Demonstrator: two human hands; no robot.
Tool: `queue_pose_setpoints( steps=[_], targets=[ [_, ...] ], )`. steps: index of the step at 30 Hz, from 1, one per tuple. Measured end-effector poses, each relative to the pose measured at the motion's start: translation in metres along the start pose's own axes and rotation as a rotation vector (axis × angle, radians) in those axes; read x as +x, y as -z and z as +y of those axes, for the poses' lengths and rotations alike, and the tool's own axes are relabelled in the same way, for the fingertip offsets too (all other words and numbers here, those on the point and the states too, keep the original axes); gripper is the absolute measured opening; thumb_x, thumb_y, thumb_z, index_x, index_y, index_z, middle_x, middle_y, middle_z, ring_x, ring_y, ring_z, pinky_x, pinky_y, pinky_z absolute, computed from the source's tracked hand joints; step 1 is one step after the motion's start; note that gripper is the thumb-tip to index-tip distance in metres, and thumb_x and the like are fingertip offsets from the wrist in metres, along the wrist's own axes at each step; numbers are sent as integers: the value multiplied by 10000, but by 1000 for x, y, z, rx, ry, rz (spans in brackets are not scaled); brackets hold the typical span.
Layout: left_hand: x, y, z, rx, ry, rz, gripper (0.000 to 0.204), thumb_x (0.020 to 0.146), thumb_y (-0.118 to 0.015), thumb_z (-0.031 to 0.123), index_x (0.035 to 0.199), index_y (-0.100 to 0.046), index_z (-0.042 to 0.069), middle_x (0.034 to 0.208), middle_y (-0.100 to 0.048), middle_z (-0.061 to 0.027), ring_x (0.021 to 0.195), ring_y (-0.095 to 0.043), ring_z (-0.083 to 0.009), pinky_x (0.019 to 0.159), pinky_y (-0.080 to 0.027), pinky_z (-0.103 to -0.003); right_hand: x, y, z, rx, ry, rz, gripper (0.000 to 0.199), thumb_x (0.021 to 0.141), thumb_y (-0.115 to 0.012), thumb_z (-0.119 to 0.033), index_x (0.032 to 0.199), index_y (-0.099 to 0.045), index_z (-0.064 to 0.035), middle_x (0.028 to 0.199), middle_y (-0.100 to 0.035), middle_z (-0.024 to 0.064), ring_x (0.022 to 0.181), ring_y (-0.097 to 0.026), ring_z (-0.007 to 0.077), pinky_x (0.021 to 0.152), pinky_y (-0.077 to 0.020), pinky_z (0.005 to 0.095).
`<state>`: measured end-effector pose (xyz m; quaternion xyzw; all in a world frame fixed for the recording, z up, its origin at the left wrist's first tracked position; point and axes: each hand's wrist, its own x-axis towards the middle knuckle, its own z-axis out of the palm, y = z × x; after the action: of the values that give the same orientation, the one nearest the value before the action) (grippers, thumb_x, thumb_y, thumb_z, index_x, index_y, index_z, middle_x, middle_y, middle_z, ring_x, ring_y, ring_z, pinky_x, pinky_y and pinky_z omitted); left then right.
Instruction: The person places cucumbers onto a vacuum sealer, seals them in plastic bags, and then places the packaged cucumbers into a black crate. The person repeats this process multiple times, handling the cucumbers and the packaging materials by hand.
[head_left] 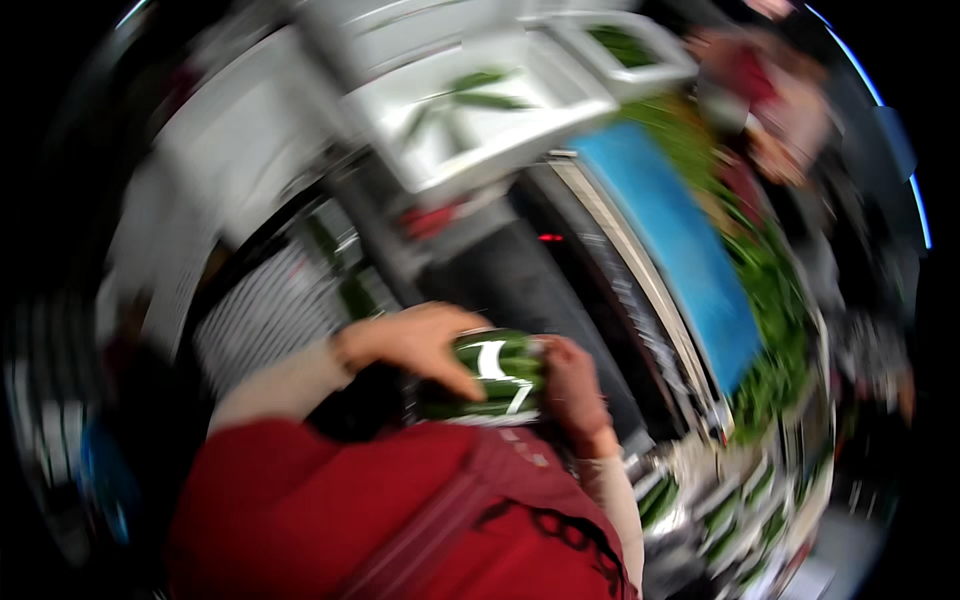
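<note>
The picture is blurred by motion. My left hand (418, 343) and my right hand (573, 383) both hold a shiny wrapped pack of long green vegetables (497, 374) close to my body. The left hand grips the pack's left end from above. The right hand closes around its right end. Cream sleeves cover both forearms, and my red garment (380, 510) fills the lower part of the view under the pack.
A dark machine (520, 270) with a small red light stands just beyond my hands. White crates (440, 150) holding green leaves are farther back. At right a blue belt (680, 240) runs beside a heap of greens (775, 310). Packed trays (740, 505) lie lower right. Another person (770, 95) stands top right.
</note>
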<state>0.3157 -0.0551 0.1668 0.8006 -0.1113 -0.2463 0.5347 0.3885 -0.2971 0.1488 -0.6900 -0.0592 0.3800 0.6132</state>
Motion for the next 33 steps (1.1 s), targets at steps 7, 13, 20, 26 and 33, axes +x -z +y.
queue_pose_setpoints(
  steps=[7, 13, 20, 26, 33],
  targets=[
    [0, -7, -21, -92, 104, -40, 882, 544, -930, 433, 1205, -547, -9, 1105, -636, -173, 1070, -622, -294, 882, -501, -362, 22, -41, -12, -598, 172, -154, 239, 996, -499, -106, 1122, -635, 46, 989, -685, 89, 893, -614, 149, 810, -494, 276],
    [-17, -19, -42, -343, 113, 50, 874, 602, -918, 408, 1254, -529, -24, 1162, -630, -168, 1117, -599, -266, 928, -485, -346, 27, -34, 13, -699, 335, -267, 296, 954, -542, -113, 1238, -587, -42, 962, -702, 155, 897, -678, 252, 818, -518, 327],
    [-71, -3, -64, -267, 53, 348, 905, 674, -841, 165, 1453, -385, 99, 1355, -518, -125, 1219, -508, -203, 1040, -405, -304, 24, -65, -27, -1030, 604, -44, 201, 902, -613, -156, 1076, -678, -80, 975, -698, 151, 903, -677, 321, 799, -526, 390],
    [-175, 58, -150, -791, 365, 1082, 721, 748, -796, 144, 1375, -442, 108, 1203, -577, -121, 1050, -601, -220, 839, -539, -366, 6, -36, -21, -867, 410, -74, 227, 936, -596, -129, 1137, -657, -43, 971, -692, 183, 931, -686, 316, 811, -522, 358],
    [-215, 88, -284, -601, 477, 1742, 967, 683, -889, 224, 1440, -320, 27, 1306, -513, -178, 1094, -571, -238, 848, -521, -357, 2, -49, -12, -866, 289, -279, 255, 916, -595, -167, 1126, -632, -27, 985, -665, 205, 950, -632, 380, 825, -501, 438]
  ],
)
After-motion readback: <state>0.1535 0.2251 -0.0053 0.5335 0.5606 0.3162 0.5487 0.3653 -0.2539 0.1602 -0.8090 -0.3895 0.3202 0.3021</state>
